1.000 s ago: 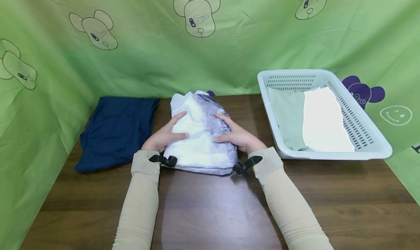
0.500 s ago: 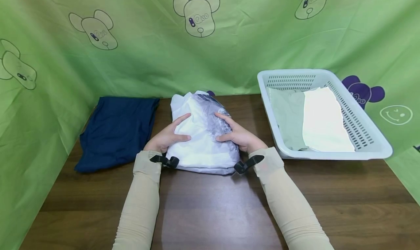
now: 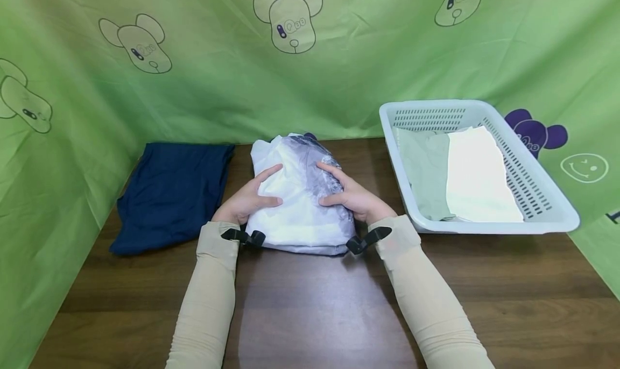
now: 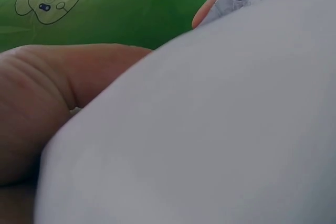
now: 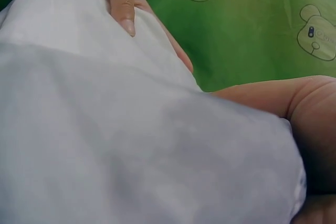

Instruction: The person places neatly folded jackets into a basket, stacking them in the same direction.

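A folded white garment (image 3: pixel 290 226) with a grey print lies in the middle of the table in the head view; its exact kind cannot be told. My left hand (image 3: pixel 247 199) grips its left side, thumb and a finger spread over the top. On the opposite side my right hand (image 3: pixel 356 198) holds it the same way. The remaining fingers are hidden by the fabric. White cloth (image 4: pixel 189 129) fills most of the left wrist view. In the right wrist view, the cloth (image 5: pixel 131 129) bulges beside the right hand (image 5: pixel 315 114).
A folded navy-blue garment (image 3: pixel 176 194) lies on the table (image 3: pixel 310 310) to the left. At the right stands a pale blue plastic basket (image 3: pixel 489 228) holding a light green cloth (image 3: pixel 426 175) and a white cloth (image 3: pixel 479 181). A green printed curtain (image 3: pixel 203 100) closes off the back and sides.
My left hand has shifted slightly right, and the garment has been nudged slightly right with its front edge a little farther away. The right hand has barely moved.
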{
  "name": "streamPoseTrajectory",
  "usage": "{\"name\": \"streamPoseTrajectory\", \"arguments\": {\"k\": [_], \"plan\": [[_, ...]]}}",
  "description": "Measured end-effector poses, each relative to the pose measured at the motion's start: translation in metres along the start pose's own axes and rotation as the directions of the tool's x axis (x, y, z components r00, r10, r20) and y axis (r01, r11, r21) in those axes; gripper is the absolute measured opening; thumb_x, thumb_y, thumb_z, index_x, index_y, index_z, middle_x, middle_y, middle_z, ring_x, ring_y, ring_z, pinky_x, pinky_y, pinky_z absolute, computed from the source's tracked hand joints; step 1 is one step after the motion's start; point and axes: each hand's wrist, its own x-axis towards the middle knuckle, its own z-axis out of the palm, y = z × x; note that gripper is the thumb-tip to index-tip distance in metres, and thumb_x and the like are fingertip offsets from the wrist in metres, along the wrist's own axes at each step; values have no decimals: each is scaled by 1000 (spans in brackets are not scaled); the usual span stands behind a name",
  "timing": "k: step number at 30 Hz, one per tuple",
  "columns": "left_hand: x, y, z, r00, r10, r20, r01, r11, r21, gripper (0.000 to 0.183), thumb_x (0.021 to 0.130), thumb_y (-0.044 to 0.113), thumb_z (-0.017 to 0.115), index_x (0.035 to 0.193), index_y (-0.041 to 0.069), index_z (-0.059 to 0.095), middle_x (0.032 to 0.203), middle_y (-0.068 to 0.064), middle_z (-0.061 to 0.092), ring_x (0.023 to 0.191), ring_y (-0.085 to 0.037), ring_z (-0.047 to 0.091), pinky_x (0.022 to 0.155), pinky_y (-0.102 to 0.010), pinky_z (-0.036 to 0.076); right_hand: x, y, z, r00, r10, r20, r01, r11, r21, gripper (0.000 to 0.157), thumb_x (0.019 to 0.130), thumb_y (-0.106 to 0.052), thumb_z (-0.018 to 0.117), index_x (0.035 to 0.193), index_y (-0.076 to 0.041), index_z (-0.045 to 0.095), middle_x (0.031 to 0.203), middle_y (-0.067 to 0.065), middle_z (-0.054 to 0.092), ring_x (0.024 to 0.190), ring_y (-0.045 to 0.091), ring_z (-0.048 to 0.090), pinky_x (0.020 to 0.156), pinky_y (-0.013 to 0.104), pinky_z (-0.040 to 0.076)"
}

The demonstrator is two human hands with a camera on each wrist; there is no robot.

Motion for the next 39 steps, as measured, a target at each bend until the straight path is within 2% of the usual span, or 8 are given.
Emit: {"name": "streamPoseTrajectory", "arguments": {"k": [6, 15, 18, 21, 25, 28, 33, 39], "plan": [[1, 1, 0, 1000, -3, -8, 3, 1000, -3, 86, 92, -12, 63, 162, 23, 27, 144, -19, 44, 104, -19, 59, 84, -25, 53, -1, -3, 0, 1000, -8, -7, 8, 1000, 3, 93, 84, 12, 68, 161, -24, 29, 165, 11, 12, 140, 30, 30, 99, 31, 42], [-1, 8, 3, 993, -70, -92, 83, 987, 141, 83, 92, -3, 68, 161, 24, 30, 163, -10, 22, 126, -29, 45, 103, -37, 41, 2, 0, 0, 1000, 13, -8, -13, 1000, -8, 92, 84, 12, 67, 161, -20, 29, 165, 13, 11, 141, 31, 27, 106, 35, 37], [1, 7, 6, 991, -101, -89, 111, 987, 117, 83, 92, 0, 69, 161, 28, 30, 162, -9, 22, 120, -29, 51, 99, -36, 45, 2, 1, 0, 999, 30, -12, -30, 1000, -4, 92, 84, 12, 67, 161, -20, 28, 165, 13, 12, 141, 31, 28, 104, 34, 39], [3, 3, 9, 990, -123, -74, 125, 992, 31, 84, 92, -2, 68, 160, 32, 31, 155, -13, 32, 108, -25, 58, 89, -32, 51, 2, 1, 0, 999, 49, -15, -49, 999, 0, 92, 85, 12, 67, 162, -21, 28, 165, 14, 12, 140, 32, 29, 102, 34, 41], [7, -5, 10, 993, -104, -48, 101, 993, -62, 85, 93, -6, 65, 160, 31, 29, 142, -17, 44, 101, -21, 60, 83, -29, 53, 3, 3, 0, 998, 59, -18, -59, 998, -8, 92, 85, 11, 67, 162, -21, 28, 165, 14, 11, 142, 32, 27, 107, 39, 38], [10, -9, 12, 997, -65, -40, 63, 997, -55, 86, 92, -6, 64, 161, 29, 27, 141, -16, 45, 103, -19, 58, 86, -27, 51, 3, 4, 1, 998, 57, -21, -58, 998, -29, 92, 85, 10, 68, 161, -21, 28, 166, 13, 10, 144, 32, 23, 112, 44, 34], [14, -15, 13, 999, -26, -38, 25, 999, -21, 88, 91, -5, 66, 162, 27, 25, 147, -17, 38, 115, -23, 51, 97, -30, 44, 3, 5, 0, 999, 46, -29, -48, 998, -47, 92, 84, 10, 69, 161, -20, 29, 167, 13, 10, 145, 33, 21, 114, 48, 31], [14, -13, 14, 998, -7, -55, 8, 1000, 15, 89, 90, -6, 67, 162, 26, 26, 161, -11, 21, 129, -28, 40, 108, -37, 35, 2, 2, 0, 999, 26, -22, -27, 998, -58, 92, 84, 10, 69, 161, -21, 30, 166, 12, 11, 145, 32, 22, 115, 49, 29]]}}
